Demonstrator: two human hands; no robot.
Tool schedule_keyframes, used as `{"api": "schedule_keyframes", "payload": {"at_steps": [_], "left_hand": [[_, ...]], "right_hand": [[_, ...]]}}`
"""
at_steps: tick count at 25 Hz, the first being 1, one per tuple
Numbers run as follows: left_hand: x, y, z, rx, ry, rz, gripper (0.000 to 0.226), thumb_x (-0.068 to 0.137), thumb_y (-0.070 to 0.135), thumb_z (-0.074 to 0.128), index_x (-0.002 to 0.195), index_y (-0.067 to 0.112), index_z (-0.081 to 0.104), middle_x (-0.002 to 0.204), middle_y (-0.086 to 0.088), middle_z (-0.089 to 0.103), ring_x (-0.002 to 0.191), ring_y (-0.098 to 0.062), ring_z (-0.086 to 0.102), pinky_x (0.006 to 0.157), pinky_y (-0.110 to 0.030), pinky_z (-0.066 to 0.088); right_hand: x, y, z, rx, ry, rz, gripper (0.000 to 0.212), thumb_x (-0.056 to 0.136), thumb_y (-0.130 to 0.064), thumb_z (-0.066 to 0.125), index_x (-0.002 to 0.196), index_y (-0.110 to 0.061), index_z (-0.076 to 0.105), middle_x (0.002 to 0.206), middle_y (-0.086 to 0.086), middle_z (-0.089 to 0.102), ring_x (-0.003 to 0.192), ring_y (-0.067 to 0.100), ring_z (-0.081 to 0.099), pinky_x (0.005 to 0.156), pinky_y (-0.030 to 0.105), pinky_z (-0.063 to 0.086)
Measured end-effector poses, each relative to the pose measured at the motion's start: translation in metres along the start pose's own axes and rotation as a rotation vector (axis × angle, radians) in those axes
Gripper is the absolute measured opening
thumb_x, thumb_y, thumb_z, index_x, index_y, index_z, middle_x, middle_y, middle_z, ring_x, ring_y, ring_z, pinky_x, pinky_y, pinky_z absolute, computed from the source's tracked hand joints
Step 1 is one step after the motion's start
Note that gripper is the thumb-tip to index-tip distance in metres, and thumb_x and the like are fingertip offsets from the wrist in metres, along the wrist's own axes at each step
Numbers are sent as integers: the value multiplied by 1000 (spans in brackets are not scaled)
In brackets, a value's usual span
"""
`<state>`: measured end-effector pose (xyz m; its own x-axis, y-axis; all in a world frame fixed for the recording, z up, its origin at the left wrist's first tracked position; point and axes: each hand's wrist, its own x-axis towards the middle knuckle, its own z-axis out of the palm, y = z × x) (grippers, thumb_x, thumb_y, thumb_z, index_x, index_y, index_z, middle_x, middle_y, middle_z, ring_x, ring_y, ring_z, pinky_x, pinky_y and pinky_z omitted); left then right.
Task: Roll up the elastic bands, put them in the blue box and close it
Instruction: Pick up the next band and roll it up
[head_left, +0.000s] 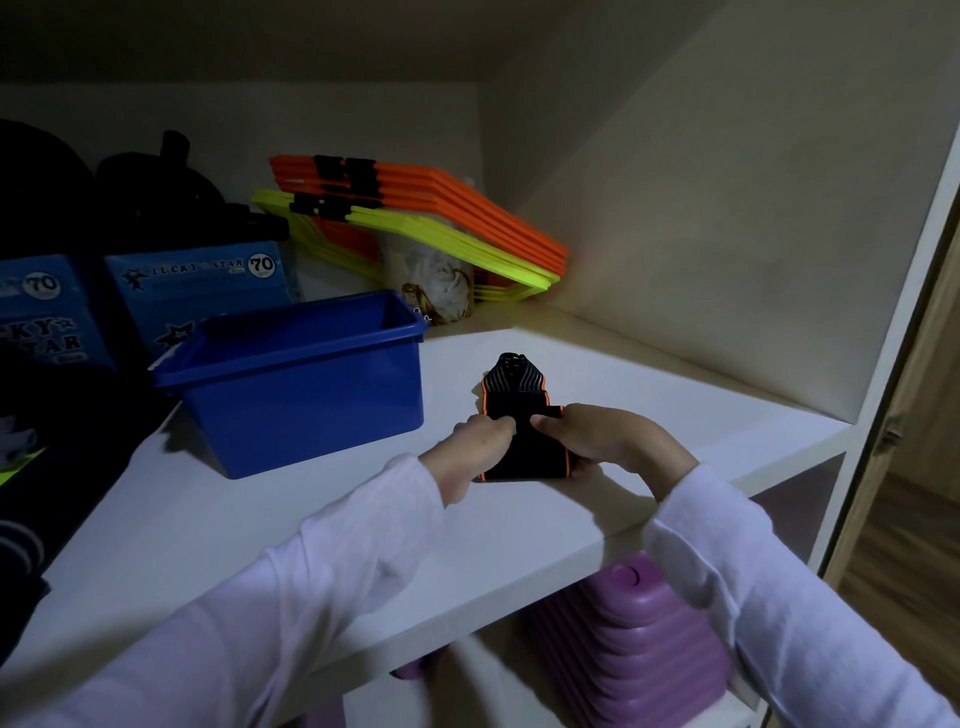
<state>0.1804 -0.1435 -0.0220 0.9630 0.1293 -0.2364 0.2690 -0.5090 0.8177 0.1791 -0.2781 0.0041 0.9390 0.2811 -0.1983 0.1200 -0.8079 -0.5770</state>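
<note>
A: Starting left of the hands, what is there?

B: The blue box (306, 384) stands on the white shelf (218, 514), open on top, just left of and a little beyond the left hand (470, 452). Behind it are two blue cartons (197, 286) with star print, and dark things further left that I cannot make out.

A: And the left grip?

B: It pinches the near left part of the elastic band (524, 421), fingers curled onto the black fabric. The right hand (602, 436) does the same from the other side, thumb on top, grasping the band too. Both wear pale sleeves (332, 566).

A: Where does the band lie?

B: Between the two hands, on the shelf, black with orange edging. Its far end reaches beyond the fingertips, ribbed and folded up; the near part is under the hands.

A: Room to move?

B: Bare shelf lies between the left hand and the box wall. Beyond the band the shelf runs back to a stack of orange and yellow frames (441, 218) and a pale patterned cup (436, 283). Right of the right hand the shelf is bare up to the cabinet's side wall (727, 234). The shelf's front edge passes just under both wrists; purple stacked cones (628, 654) sit below it.
</note>
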Motion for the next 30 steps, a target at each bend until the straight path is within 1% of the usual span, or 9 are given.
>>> {"api": "schedule_keyframes", "payload": {"at_steps": [3,6,10,13,15,16,21,25,30], "left_hand": [[0,0,-2,-1,-11,7,52,81,35,34,121,7,51,117,-12,56,108,-25,53,83,-33,40],[3,-3,-6,19,8,-15,61,75,40,31,124,9,49,126,-13,53,116,-26,50,99,-35,42],[4,-1,-10,54,-18,24,28,91,25,37,104,5,52,105,-10,52,91,-21,50,66,-22,40],[3,0,-13,102,-14,62,36,91,25,42,117,2,52,104,-9,52,87,-20,52,59,-22,41],[5,-3,-14,150,26,104,42,90,26,46,129,11,44,120,-8,48,103,-24,54,78,-29,49],[4,-4,-15,168,44,144,45,90,26,47,134,17,39,127,-7,42,111,-26,50,85,-31,48],[6,-9,-18,271,79,479,30,90,10,53,118,19,55,116,6,32,120,-19,43,102,-32,41],[3,-8,-20,393,42,619,28,92,6,48,118,10,57,115,2,42,106,-11,44,78,-12,29],[0,-12,-27,504,12,644,38,94,26,49,129,12,54,127,-2,52,119,-16,49,81,-9,29]], "right_hand": [[-3,-5,-1,65,-25,38,40,97,-29,24,64,-13,38,42,5,46,44,15,36,47,25,27],[0,-5,0,50,-19,17,38,97,-24,25,64,-12,39,54,8,45,47,17,39,49,25,30],[2,-4,-2,-18,-5,35,37,95,-21,33,59,-13,39,27,-3,46,46,14,40,42,18,31],[0,-5,-7,-76,53,18,23,93,-19,41,80,-6,55,71,10,63,69,20,56,60,25,42],[5,-1,-6,-53,135,-18,36,90,-16,49,124,-5,48,114,17,58,101,29,58,80,32,44],[8,2,-5,-17,180,-52,46,87,-13,52,132,-10,42,120,16,51,103,29,54,81,31,42],[13,8,1,-40,239,-288,39,82,6,47,113,-13,63,102,0,38,97,17,44,82,22,35],[7,2,-1,-153,242,-309,42,85,4,45,118,-14,63,108,4,51,113,24,52,78,18,32],[0,1,-1,-324,200,-330,37,93,-7,40,122,-14,63,119,12,62,114,28,53,89,28,38]]}}
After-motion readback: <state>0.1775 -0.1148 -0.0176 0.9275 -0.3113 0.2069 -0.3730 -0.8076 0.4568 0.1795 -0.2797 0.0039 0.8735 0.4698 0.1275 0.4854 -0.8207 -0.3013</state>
